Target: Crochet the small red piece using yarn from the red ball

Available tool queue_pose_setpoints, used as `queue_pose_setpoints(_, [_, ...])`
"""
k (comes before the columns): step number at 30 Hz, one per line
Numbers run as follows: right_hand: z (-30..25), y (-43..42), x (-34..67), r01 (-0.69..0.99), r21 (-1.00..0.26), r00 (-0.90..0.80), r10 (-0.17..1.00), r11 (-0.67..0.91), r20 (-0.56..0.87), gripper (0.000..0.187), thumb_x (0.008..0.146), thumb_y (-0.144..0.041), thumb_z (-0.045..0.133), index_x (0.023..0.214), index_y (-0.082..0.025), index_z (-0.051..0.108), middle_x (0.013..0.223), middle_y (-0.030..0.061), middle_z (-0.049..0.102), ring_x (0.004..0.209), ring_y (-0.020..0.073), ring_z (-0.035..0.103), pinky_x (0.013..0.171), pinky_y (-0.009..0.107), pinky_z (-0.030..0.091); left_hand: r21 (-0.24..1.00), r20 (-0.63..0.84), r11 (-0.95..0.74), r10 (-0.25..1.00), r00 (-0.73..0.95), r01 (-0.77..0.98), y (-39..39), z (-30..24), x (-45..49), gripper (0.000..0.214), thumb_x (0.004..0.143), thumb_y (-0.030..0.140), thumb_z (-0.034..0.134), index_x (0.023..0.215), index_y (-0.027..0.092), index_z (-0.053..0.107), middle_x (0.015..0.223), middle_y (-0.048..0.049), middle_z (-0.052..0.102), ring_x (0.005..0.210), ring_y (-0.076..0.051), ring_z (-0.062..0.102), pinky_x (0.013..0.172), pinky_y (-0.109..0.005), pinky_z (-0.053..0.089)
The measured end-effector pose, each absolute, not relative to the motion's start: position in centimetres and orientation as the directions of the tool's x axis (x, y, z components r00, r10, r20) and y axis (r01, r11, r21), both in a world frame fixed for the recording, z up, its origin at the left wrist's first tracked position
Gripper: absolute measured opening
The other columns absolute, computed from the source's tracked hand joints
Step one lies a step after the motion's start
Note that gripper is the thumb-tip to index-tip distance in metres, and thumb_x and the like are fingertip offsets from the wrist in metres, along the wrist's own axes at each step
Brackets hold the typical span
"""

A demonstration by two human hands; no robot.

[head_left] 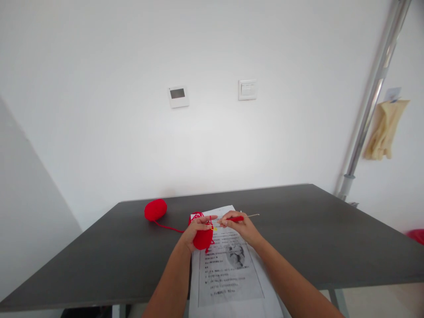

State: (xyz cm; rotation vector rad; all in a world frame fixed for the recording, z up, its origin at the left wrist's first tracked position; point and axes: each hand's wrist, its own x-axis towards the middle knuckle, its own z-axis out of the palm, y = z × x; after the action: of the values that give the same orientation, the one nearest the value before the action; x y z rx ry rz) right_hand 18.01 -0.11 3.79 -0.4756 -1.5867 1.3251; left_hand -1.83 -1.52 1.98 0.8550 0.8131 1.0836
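My left hand point(195, 230) is closed round a red crocheted piece point(202, 238), with the thumb and forefinger pinched at its top edge. My right hand point(240, 227) grips a crochet hook point(243, 217) with a red handle and a thin metal shaft that points to the right. The two hands meet over a small yellow spot at the work. A strand of red yarn runs left from the piece to a red yarn ball point(155, 209) lying on the dark table point(99, 256).
A printed instruction sheet point(228, 269) with text and a picture lies under my hands, reaching the table's near edge. A metal pole point(367, 115) and hanging pale gloves point(384, 130) stand at the right. A red object point(416, 235) shows beyond the table's right side.
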Motion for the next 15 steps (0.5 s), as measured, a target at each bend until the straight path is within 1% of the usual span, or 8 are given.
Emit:
queue_pose_setpoints(6, [4.11,-0.20,18.16,-0.270,-0.907,-0.461,0.784,0.322,0.416,0.023,0.070,-0.039,0.071,0.072,-0.016,0.069,0.071,0.0038,0.068,0.067,0.0151,0.062,0.068,0.029,0.051,0.891,-0.140,0.245,0.949,0.282,-0.382,-1.46,1.81,-1.94,0.052,0.056,0.011,0.072,0.106,0.008,0.065,0.065,-0.0064,0.066,0.049,-0.011,0.057,0.050,-0.021,0.039])
queue_pose_setpoints(12, [4.26,-0.27,18.29,-0.273,-0.919,-0.490,0.781,0.284,0.387,0.025,0.069,-0.040,0.071,0.071,-0.016,0.068,0.073,0.0046,0.068,0.067,0.0154,0.063,0.066,0.029,0.051,0.880,-0.150,0.263,0.944,0.295,-0.395,-1.65,1.95,-1.86,0.052,0.054,0.009,0.071,0.106,0.008,0.065,0.070,-0.0094,0.069,0.056,-0.014,0.062,0.054,-0.022,0.042])
queue_pose_setpoints(15, [4.34,-0.32,18.26,-0.288,-0.916,-0.477,0.788,0.280,0.390,0.024,0.068,-0.040,0.072,0.071,-0.016,0.069,0.072,0.0045,0.069,0.066,0.0149,0.062,0.066,0.029,0.051,0.891,-0.163,0.267,0.943,0.289,-0.367,-1.64,1.91,-1.91,0.053,0.056,0.009,0.071,0.108,0.007,0.064,0.067,-0.0088,0.068,0.051,-0.012,0.059,0.051,-0.021,0.040])
